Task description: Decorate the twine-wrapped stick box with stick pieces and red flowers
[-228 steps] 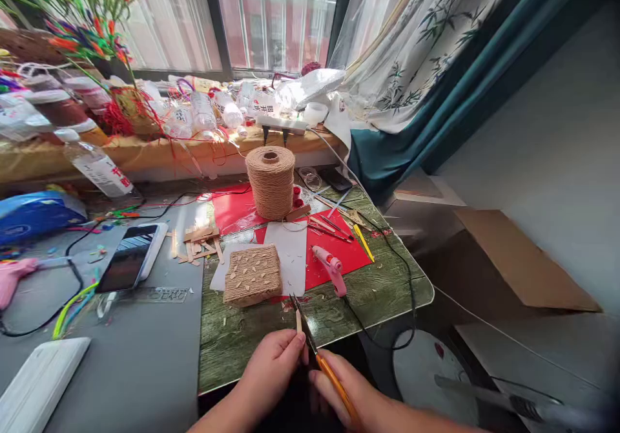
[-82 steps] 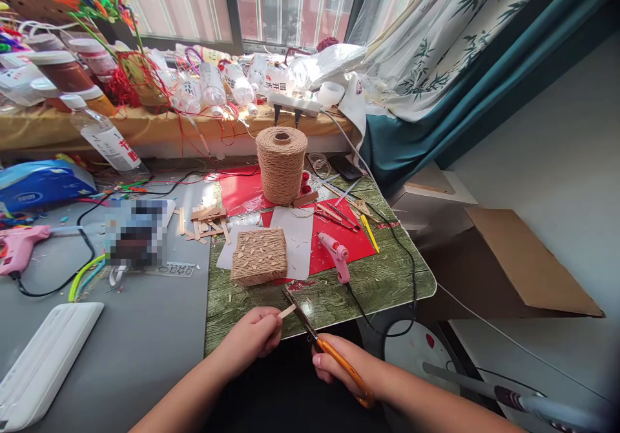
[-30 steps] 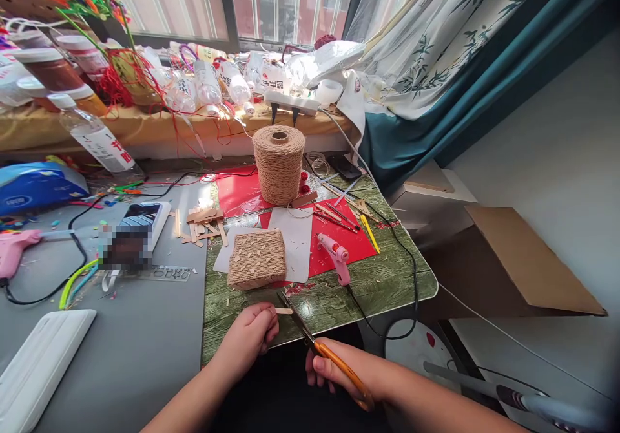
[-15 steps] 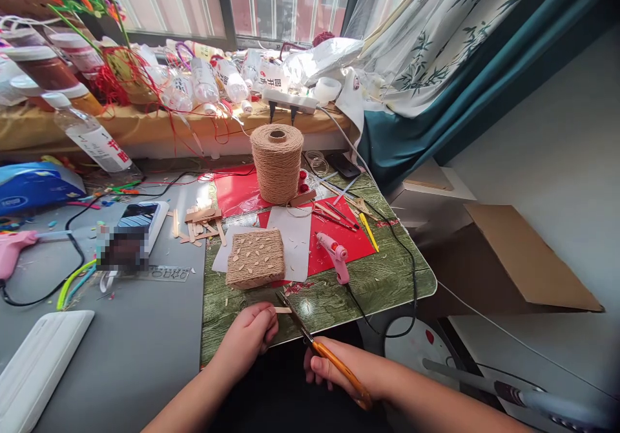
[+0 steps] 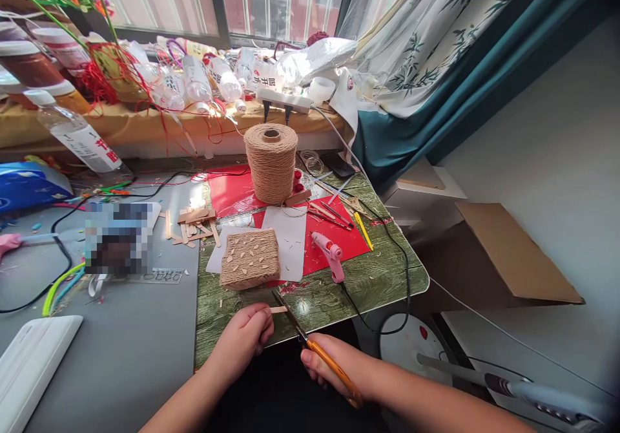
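My left hand (image 5: 248, 331) is closed on a thin wooden craft stick (image 5: 278, 309), whose pale end sticks out to the right. Orange-handled scissors (image 5: 334, 367) are gripped in my right hand (image 5: 329, 363), their blades pointing up and left across the stick's free end. Just beyond my hands sits a block wrapped in jute twine (image 5: 250, 257), with several small pale wood chips spread over its top. A pink hot glue gun (image 5: 328, 255) stands to the right of the block, its black cable running off the table edge.
A big spool of jute twine (image 5: 271, 168) stands behind the block on red and white sheets. Loose craft sticks (image 5: 196, 223) lie to its left. A yellow pen-like tool (image 5: 363, 231) lies at right, and an open cardboard box (image 5: 513, 252) stands beyond the table edge.
The whole view has shifted slightly, so things appear a little further left. My hands keep nearly the same pose, with the scissor blades still at the stick.
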The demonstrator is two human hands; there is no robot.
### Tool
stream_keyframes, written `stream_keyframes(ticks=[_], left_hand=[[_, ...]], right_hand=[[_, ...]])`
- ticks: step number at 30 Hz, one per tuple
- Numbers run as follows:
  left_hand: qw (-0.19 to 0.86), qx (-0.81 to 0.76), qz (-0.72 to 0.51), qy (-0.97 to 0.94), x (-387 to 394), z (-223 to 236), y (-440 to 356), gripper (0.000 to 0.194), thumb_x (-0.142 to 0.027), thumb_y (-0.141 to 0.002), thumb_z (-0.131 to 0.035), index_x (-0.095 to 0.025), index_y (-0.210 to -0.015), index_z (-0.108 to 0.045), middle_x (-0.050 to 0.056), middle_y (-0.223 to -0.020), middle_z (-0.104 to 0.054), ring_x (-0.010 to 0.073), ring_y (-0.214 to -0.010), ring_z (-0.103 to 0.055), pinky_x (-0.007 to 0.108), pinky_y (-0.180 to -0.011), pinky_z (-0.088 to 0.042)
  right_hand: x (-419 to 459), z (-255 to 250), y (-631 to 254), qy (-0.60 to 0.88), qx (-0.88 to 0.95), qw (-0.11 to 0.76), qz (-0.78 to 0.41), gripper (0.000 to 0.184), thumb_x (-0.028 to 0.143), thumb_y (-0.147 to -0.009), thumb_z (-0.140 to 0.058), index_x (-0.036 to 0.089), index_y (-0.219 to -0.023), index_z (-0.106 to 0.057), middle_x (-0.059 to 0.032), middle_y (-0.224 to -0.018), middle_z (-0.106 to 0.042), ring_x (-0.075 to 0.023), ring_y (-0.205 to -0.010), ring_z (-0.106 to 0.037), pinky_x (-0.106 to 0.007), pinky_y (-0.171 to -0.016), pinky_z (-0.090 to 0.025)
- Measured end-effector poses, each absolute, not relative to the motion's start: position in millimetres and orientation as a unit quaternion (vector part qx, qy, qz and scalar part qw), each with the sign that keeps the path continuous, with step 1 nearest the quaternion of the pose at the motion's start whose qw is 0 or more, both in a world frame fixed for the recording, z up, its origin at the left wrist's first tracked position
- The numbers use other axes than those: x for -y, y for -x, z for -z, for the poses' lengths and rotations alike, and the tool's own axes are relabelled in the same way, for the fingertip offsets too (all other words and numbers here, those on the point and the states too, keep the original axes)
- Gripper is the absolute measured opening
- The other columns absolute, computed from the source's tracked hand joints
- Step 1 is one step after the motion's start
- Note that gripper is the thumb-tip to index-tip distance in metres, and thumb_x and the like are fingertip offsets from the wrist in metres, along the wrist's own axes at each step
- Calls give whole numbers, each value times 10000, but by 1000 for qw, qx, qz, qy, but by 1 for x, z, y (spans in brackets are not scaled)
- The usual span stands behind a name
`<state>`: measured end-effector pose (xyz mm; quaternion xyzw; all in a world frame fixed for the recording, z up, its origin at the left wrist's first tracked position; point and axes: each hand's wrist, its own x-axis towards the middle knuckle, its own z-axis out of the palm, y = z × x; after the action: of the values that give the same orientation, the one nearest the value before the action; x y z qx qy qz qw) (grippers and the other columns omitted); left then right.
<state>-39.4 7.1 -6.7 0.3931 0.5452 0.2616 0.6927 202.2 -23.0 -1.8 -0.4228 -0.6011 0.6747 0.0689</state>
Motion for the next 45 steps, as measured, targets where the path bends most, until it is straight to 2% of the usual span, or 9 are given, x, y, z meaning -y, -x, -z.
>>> stream_keyframes(ticks=[15,27,33,39,45], left_hand=[[701,-541,-278,-372,-9,0,38,322,-401,-890,-475,-223,-634,-395,-53,-555,-402,100,-471,-343,241,-448,-225],[704,-544,-286,-355,-9,1,36,315,-414,-889,-485,-225,-652,-400,-64,-544,-406,90,-446,-321,230,-426,-209],[690,-550,-284,-374,-9,1,36,338,-432,-893,-487,-216,-639,-427,-55,-558,-415,92,-458,-348,230,-432,-236],[700,-549,-280,-361,-9,5,37,330,-427,-901,-482,-220,-654,-413,-56,-564,-408,89,-452,-326,230,-429,-212],[697,-547,-277,-371,-8,2,37,338,-429,-909,-480,-223,-652,-407,-54,-562,-400,95,-459,-335,240,-438,-224]], right_hand=[[24,6,-209,414,653,51,-633,586,762,-984,-373,204,-1031,-546,-29,-880,-594,-150,-717,-511,-261,-654,-466],[16,-4,-210,406,677,21,-614,524,699,-1011,-391,198,-978,-540,-34,-891,-595,-152,-732,-507,-254,-640,-432],[17,-2,-207,398,659,30,-638,552,725,-1004,-367,196,-934,-509,-17,-833,-565,-142,-696,-487,-255,-626,-414],[17,-7,-208,391,672,42,-628,637,801,-959,-344,189,-958,-519,-36,-858,-565,-155,-711,-479,-263,-616,-411],[17,-10,-209,397,670,41,-626,623,781,-975,-332,190,-960,-528,-38,-868,-564,-157,-719,-475,-268,-631,-418]])
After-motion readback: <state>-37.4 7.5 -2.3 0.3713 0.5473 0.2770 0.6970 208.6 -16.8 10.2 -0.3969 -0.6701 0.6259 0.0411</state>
